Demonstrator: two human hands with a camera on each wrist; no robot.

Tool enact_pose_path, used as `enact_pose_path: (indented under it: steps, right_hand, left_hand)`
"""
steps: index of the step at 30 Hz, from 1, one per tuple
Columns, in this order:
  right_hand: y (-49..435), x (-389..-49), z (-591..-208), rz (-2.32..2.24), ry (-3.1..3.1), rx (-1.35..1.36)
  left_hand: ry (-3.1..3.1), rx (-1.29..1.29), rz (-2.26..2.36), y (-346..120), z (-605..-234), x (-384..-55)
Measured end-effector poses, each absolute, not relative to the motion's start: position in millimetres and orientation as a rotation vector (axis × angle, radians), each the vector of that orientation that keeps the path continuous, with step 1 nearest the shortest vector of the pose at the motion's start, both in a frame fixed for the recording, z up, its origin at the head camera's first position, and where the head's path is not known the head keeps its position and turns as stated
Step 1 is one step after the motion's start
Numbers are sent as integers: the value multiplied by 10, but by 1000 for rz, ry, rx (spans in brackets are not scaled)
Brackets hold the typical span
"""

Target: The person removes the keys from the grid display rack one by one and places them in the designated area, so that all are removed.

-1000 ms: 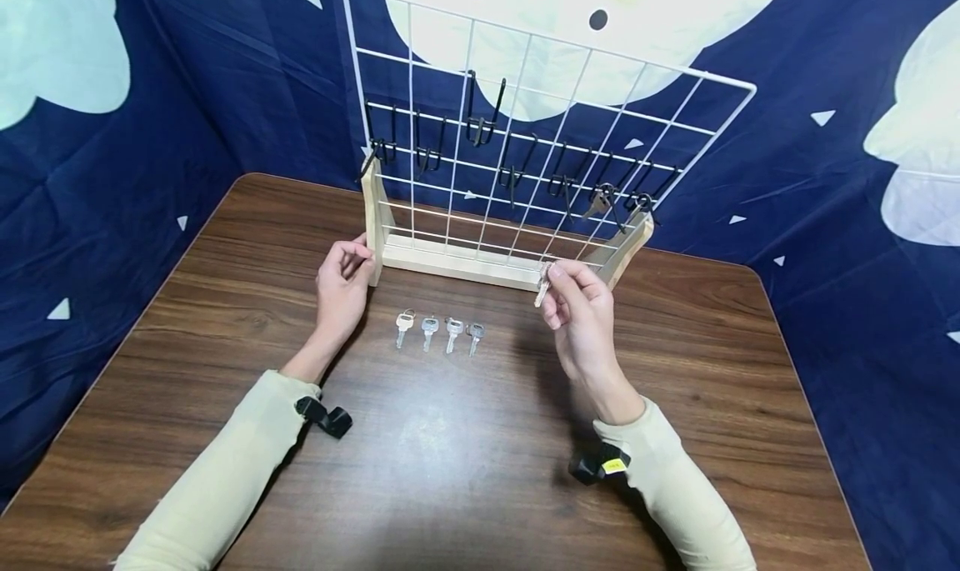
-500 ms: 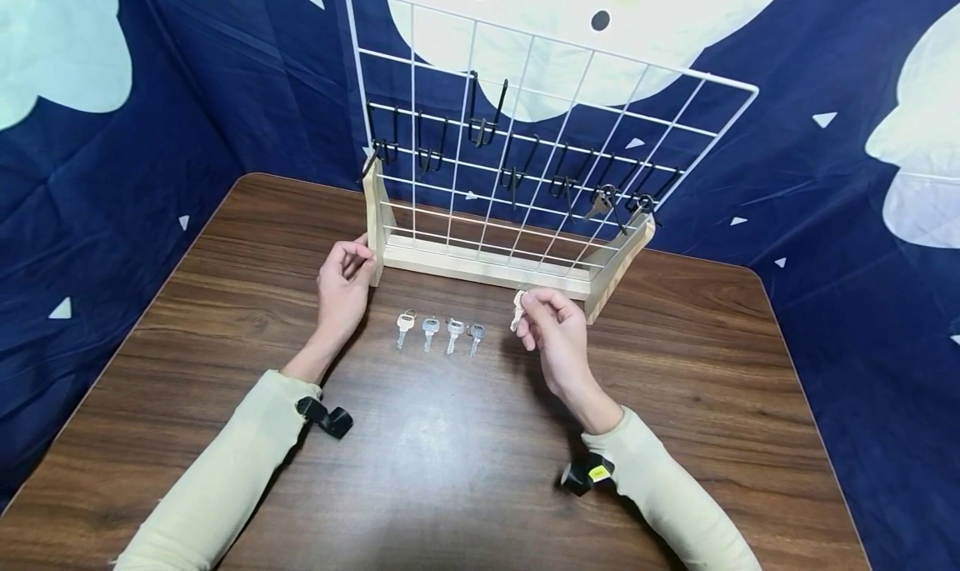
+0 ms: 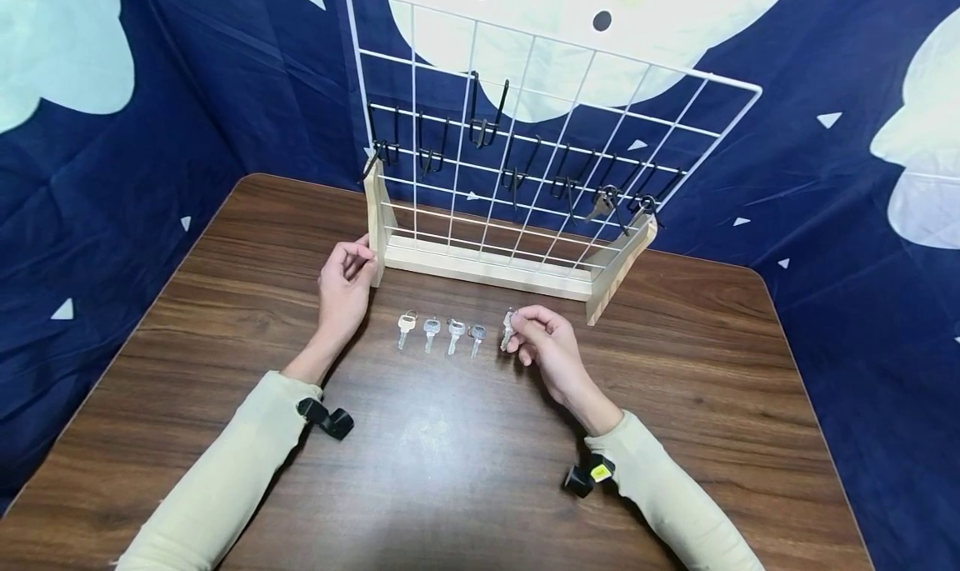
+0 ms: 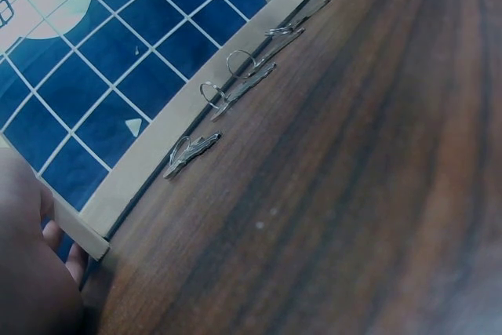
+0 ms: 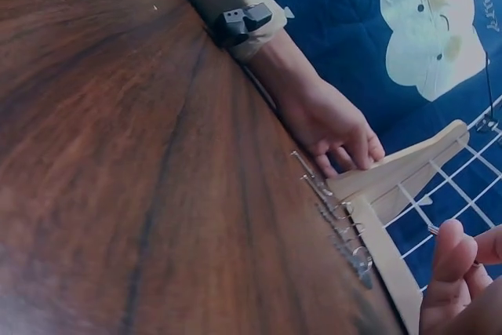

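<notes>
In the head view my right hand (image 3: 551, 350) pinches a silver key (image 3: 507, 331) with a ring between thumb and fingers, low over the table at the right end of a row of keys (image 3: 456, 335). Those several keys lie side by side, bows toward the rack. My left hand (image 3: 347, 283) holds the left wooden upright (image 3: 377, 229) of a white wire grid rack (image 3: 525, 150); in the left wrist view its fingers (image 4: 76, 260) reach around behind the wood. The right wrist view shows the left hand (image 5: 333, 127) at that same upright.
Black hooks (image 3: 513, 175) hang across the grid, one jutting higher than the others. A key (image 3: 602, 204) hangs from a hook near the right end. The rack's wooden base bar (image 3: 487, 268) runs behind the row on the brown table (image 3: 420, 488). A blue patterned cloth (image 3: 187, 96) surrounds the table.
My right hand has moved down and left from in front of the rack's base to beside the row, carrying the key. The left hand has stayed on the upright.
</notes>
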State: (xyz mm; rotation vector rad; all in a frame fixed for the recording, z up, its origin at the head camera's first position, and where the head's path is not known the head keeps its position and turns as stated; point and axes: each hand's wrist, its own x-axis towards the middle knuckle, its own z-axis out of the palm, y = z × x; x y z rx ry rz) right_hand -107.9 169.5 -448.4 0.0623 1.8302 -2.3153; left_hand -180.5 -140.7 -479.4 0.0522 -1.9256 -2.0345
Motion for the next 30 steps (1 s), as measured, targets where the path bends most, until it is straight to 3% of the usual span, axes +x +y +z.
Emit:
enact_pose_path:
  steps: [12, 30]
  right_hand:
    - [1694, -1071, -4595, -2294, 1650, 113]
    - [1670, -1089, -4673, -2059, 2133, 24]
  left_hand:
    - [-1928, 61, -2044, -1405, -4803, -1818]
    - [-1929, 56, -2046, -1406, -4796, -1801]
